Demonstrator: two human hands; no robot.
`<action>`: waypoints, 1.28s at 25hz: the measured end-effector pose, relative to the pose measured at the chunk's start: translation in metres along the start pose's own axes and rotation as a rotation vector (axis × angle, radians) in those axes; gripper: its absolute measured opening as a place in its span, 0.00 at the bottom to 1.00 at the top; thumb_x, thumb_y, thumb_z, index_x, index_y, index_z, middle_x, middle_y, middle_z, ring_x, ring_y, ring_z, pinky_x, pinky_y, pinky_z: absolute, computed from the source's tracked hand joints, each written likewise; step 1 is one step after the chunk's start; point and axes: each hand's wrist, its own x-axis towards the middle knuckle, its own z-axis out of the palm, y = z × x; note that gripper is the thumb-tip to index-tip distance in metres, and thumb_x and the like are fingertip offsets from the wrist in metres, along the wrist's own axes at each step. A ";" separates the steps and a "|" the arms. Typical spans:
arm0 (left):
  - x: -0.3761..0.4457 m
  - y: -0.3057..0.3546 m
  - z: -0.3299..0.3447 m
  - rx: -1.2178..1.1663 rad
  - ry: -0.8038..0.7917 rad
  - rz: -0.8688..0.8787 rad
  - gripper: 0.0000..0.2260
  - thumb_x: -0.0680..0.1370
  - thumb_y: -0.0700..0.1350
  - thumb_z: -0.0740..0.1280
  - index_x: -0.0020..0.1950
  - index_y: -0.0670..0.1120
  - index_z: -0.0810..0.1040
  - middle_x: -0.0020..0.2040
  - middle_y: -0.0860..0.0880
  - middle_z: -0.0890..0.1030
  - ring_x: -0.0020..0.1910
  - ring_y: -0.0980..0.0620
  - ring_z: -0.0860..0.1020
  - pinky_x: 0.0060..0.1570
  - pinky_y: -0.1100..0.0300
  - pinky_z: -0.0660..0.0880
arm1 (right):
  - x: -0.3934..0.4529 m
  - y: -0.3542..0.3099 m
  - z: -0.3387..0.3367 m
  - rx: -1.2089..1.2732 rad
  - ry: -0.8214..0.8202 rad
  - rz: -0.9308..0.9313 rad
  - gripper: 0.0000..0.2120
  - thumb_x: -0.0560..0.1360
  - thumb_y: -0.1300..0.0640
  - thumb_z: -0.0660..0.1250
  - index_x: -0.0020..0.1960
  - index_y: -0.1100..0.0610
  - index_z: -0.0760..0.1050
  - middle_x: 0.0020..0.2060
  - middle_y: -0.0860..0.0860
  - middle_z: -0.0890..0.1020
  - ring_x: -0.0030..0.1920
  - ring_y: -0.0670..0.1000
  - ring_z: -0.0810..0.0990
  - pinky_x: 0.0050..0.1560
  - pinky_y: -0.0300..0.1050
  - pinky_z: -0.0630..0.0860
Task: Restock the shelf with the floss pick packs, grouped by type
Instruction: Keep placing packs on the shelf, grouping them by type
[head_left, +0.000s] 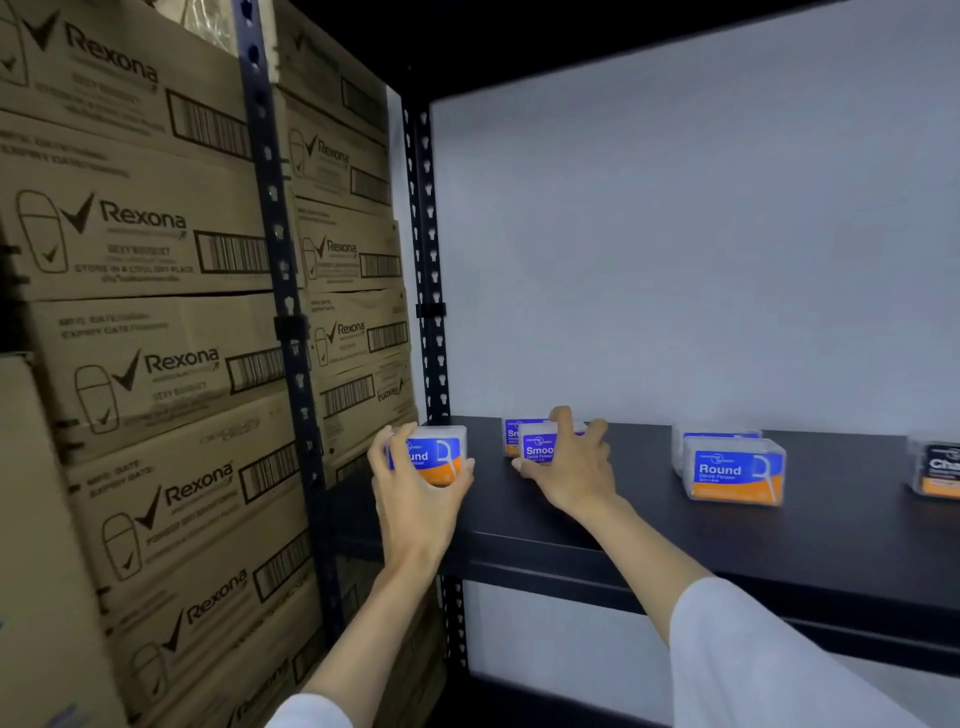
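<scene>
From the head camera, the left hand (415, 488) grips a clear plastic floss pick pack with a blue and orange "Round" label (434, 457), fingers curled over its left end and thumb under its lower right edge. The pack is upright, its label facing the camera and its long axis running left to right, held at the near left corner of the black shelf board (675, 535); whether it rests on the board cannot be told.

Just to the right, the right hand (571, 467) holds a clear pack with a blue "Smooth" label (537, 448), fingers spread over its top and right side, thumb at its lower edge. This pack stands on the shelf, label toward the camera, long axis left to right. Directly behind it, touching or nearly so, stands a second "Smooth" pack (514, 434), facing the same way.

Further right on the same board stands another "Round" pack (735, 475), label forward, with a matching pack (719, 439) right behind it. At the far right edge, a black-labelled pack (937, 470) is cut off by the frame, with only the letters "Ch" visible.

Black perforated steel uprights (428, 260) frame the shelf against a pale wall (675, 234). To the left, brown cardboard cartons printed "Rexona" (145, 234) are stacked in columns.
</scene>
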 end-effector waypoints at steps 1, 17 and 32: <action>-0.003 0.006 0.001 0.000 -0.013 0.007 0.34 0.68 0.54 0.77 0.69 0.52 0.65 0.68 0.52 0.62 0.59 0.52 0.72 0.55 0.57 0.75 | -0.003 0.002 -0.006 0.001 0.002 -0.014 0.33 0.70 0.45 0.72 0.68 0.48 0.58 0.63 0.57 0.60 0.61 0.60 0.67 0.58 0.54 0.73; -0.043 0.029 0.013 0.188 -0.168 0.004 0.25 0.78 0.62 0.57 0.70 0.50 0.68 0.72 0.48 0.67 0.68 0.45 0.70 0.69 0.45 0.65 | -0.055 0.035 -0.083 0.241 0.024 -0.212 0.12 0.79 0.56 0.63 0.61 0.56 0.75 0.56 0.50 0.79 0.54 0.44 0.76 0.47 0.30 0.70; -0.093 0.113 0.057 0.241 -0.541 0.116 0.12 0.78 0.52 0.62 0.57 0.51 0.79 0.58 0.50 0.79 0.58 0.47 0.76 0.57 0.53 0.72 | -0.097 0.103 -0.168 0.363 0.247 -0.101 0.20 0.73 0.63 0.70 0.62 0.50 0.74 0.54 0.48 0.78 0.51 0.47 0.78 0.49 0.33 0.73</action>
